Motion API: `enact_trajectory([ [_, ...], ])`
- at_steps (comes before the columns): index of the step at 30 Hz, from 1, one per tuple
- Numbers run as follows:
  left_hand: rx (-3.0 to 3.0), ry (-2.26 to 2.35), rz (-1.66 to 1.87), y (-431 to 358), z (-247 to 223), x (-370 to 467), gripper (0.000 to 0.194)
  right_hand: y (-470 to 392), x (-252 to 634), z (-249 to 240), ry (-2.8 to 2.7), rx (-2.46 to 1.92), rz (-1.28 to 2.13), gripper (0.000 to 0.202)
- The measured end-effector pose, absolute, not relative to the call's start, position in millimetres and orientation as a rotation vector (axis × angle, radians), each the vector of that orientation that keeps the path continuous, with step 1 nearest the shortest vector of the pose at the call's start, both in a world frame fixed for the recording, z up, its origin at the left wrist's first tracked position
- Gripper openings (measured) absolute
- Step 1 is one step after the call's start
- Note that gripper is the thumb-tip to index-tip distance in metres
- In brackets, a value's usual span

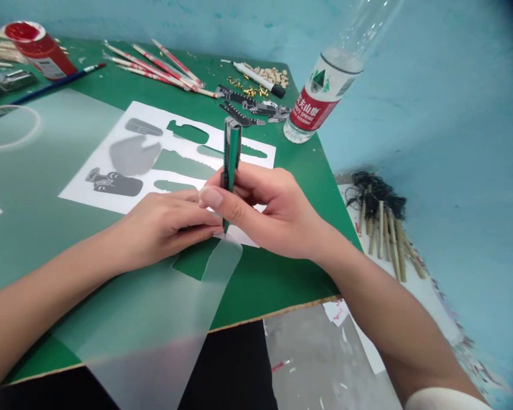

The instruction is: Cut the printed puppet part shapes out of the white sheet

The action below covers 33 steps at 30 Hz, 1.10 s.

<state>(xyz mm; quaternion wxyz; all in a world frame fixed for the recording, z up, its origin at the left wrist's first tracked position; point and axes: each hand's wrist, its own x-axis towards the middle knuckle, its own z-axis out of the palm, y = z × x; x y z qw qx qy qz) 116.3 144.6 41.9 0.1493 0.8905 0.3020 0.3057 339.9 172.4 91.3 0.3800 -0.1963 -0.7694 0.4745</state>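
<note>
A green, slim utility knife [231, 162] is gripped upright by the right hand [260, 210], fingers closed around it, its tip set down on a frosted translucent plastic sheet [154, 324]. The sheet is pressed flat by the left hand [166, 225], fingers narrow and extended, touching the right hand. A white paper with grey printed shapes and cut-out holes [111, 193] lies at 11 o'clock of the hands. The sheet overhangs the green counter [273, 279] at its near edge. A clear plastic water bottle with a red label [320, 97] stands at 1 o'clock, near the counter's right edge; bare green surface lies at 5 o'clock of the hands.
</note>
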Motion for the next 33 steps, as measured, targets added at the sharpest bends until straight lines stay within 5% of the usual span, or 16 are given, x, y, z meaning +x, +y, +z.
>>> enact_trajectory([
  [33, 2.792, 0.928, 0.73, 137, 45, 113, 0.012, 178, 346, 60, -2.251, -0.464, 0.945, 0.025],
])
